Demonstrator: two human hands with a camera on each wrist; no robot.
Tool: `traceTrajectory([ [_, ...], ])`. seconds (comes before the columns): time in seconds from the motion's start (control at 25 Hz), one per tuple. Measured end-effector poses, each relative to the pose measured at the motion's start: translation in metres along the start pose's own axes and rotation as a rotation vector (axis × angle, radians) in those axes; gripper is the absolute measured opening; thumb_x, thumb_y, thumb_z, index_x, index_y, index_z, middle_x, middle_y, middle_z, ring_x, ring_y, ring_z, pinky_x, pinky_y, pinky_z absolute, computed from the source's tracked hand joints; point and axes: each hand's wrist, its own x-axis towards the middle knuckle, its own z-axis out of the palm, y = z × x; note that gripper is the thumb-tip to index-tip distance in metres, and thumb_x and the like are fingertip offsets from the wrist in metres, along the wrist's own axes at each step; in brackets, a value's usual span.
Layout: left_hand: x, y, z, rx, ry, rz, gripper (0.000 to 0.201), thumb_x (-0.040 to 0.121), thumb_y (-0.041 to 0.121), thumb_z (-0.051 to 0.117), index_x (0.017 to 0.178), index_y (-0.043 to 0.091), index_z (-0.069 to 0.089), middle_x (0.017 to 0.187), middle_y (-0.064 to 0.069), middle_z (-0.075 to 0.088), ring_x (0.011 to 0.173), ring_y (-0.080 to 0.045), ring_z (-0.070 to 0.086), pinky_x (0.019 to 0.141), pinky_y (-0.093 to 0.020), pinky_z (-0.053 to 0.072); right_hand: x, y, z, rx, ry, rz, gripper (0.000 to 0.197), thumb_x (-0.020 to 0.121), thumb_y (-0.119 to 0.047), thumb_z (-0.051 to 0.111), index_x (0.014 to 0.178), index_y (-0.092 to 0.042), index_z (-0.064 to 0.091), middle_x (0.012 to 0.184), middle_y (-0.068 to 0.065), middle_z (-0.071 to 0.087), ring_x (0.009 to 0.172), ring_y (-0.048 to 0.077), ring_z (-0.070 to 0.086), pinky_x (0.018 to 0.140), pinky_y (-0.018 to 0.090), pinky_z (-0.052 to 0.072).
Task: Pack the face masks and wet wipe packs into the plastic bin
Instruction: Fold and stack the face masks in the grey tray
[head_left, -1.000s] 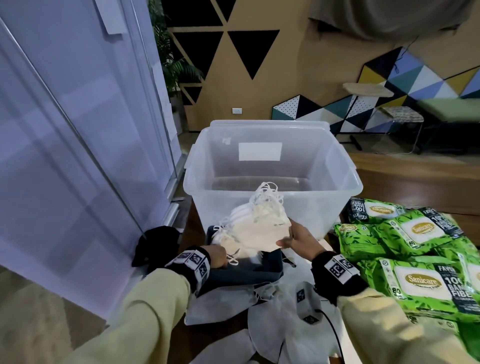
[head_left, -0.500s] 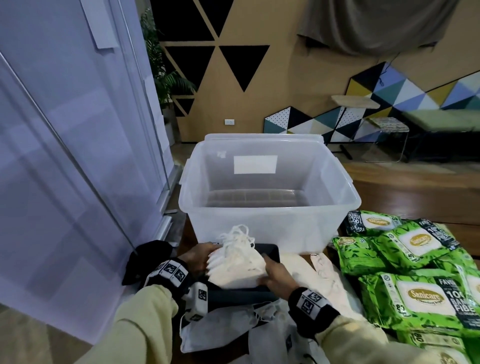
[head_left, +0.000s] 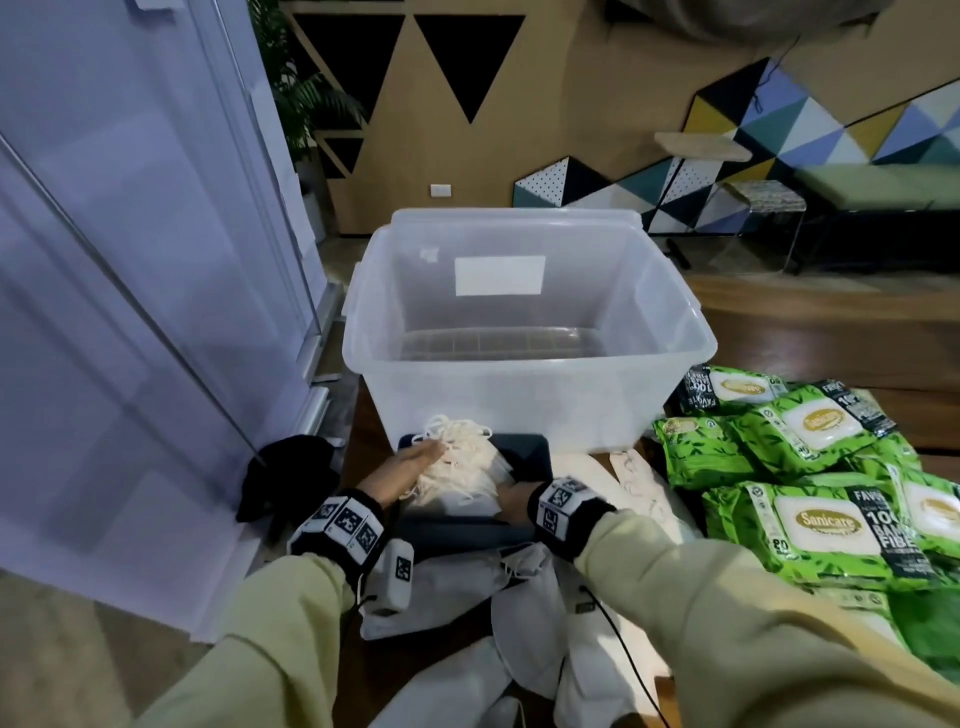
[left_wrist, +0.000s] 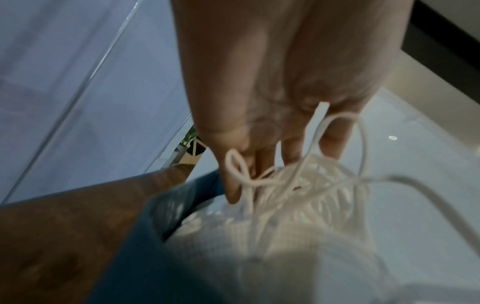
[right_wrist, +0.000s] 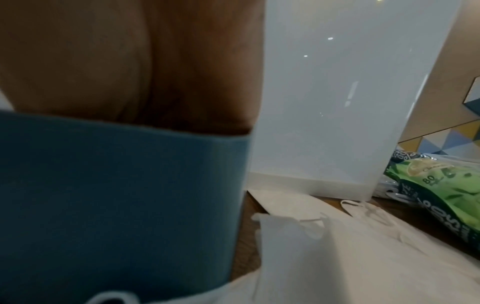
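A stack of white face masks (head_left: 462, 473) with tangled ear loops (left_wrist: 298, 185) sits in a dark blue box (head_left: 524, 447) just in front of the clear plastic bin (head_left: 524, 384). My left hand (head_left: 421, 457) lies against the stack's left side with its fingers (left_wrist: 262, 162) straight, reaching down among the loops. My right hand (head_left: 514, 499) dips into the box at the stack's right side. Its fingers are hidden behind the masks and the box wall (right_wrist: 116, 195). Several green wet wipe packs (head_left: 810, 525) lie on the table to the right.
Loose white masks (head_left: 441, 592) lie on the table under my wrists and right of the box (right_wrist: 337, 246). A glass partition (head_left: 130, 312) runs close along the left, with a black object (head_left: 280, 473) at its foot. The bin holds nothing.
Both hands have lowered the mask stack from in front of the bin's wall down into the dark blue box. The left hand has shifted up onto the ear loops.
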Motion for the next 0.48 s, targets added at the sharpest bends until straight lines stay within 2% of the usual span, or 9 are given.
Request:
traceTrajectory([
  [0.08, -0.011, 0.009, -0.003, 0.163, 0.090, 0.126, 0.023, 0.096, 0.021, 0.051, 0.116, 0.014, 0.060, 0.120, 0.001, 0.056, 0.122, -0.018, 0.049, 0.097, -0.023, 0.034, 0.003, -0.001, 0.004, -0.013, -0.037, 0.016, 0.043, 0.102, -0.025, 0.033, 0.136, 0.001, 0.040, 0.141, 0.018, 0.044, 0.129, 0.030, 0.043, 0.101, 0.031, 0.033],
  [0.16, -0.029, 0.014, -0.004, 0.214, 0.140, 0.208, 0.015, 0.096, 0.012, 0.050, 0.107, 0.015, 0.059, 0.113, -0.003, 0.060, 0.119, -0.023, 0.054, 0.096, -0.024, 0.038, 0.004, -0.004, 0.006, -0.048, -0.069, 0.010, 0.053, 0.102, -0.034, 0.030, 0.138, 0.004, 0.034, 0.145, 0.016, 0.038, 0.133, 0.029, 0.038, 0.104, 0.029, 0.027],
  [0.24, -0.054, 0.010, -0.003, 0.178, 0.224, 0.250, 0.020, 0.095, 0.009, 0.049, 0.112, 0.014, 0.058, 0.114, -0.004, 0.061, 0.112, -0.013, 0.057, 0.099, -0.021, 0.038, 0.000, -0.007, 0.000, -0.055, -0.057, -0.019, 0.058, 0.098, -0.044, 0.036, 0.133, 0.002, 0.041, 0.142, 0.017, 0.042, 0.131, 0.029, 0.040, 0.103, 0.030, 0.029],
  [0.28, -0.068, 0.007, 0.000, 0.166, 0.291, 0.269, 0.023, 0.095, 0.007, 0.049, 0.116, 0.011, 0.057, 0.115, -0.003, 0.061, 0.108, -0.005, 0.058, 0.098, -0.017, 0.039, -0.005, -0.007, -0.005, -0.077, -0.051, -0.045, 0.058, 0.096, -0.048, 0.040, 0.123, 0.002, 0.050, 0.135, 0.018, 0.050, 0.125, 0.030, 0.046, 0.099, 0.030, 0.034],
  [0.32, -0.084, 0.003, 0.003, 0.143, 0.353, 0.288, 0.025, 0.095, 0.007, 0.049, 0.118, 0.010, 0.057, 0.116, -0.001, 0.061, 0.104, 0.001, 0.058, 0.097, -0.015, 0.040, -0.012, -0.004, -0.010, -0.058, -0.022, -0.071, 0.053, 0.094, -0.048, 0.044, 0.112, 0.001, 0.055, 0.127, 0.019, 0.056, 0.119, 0.030, 0.051, 0.095, 0.030, 0.038],
  [0.36, -0.099, -0.001, 0.008, 0.119, 0.392, 0.317, 0.025, 0.095, 0.008, 0.049, 0.118, 0.011, 0.057, 0.115, 0.000, 0.063, 0.101, 0.001, 0.060, 0.095, -0.016, 0.042, -0.020, 0.002, -0.014, -0.039, 0.025, -0.096, 0.049, 0.094, -0.044, 0.048, 0.109, 0.001, 0.057, 0.121, 0.020, 0.059, 0.114, 0.031, 0.054, 0.090, 0.031, 0.040],
  [0.48, -0.131, -0.018, 0.036, 0.090, 0.337, 0.317, 0.020, 0.098, 0.005, 0.043, 0.110, 0.010, 0.058, 0.100, -0.002, 0.067, 0.086, -0.001, 0.065, 0.081, -0.014, 0.049, -0.047, 0.034, -0.012, 0.126, 0.272, -0.142, 0.029, 0.092, -0.030, 0.055, 0.104, -0.005, 0.060, 0.110, 0.018, 0.064, 0.106, 0.031, 0.057, 0.084, 0.032, 0.042],
])
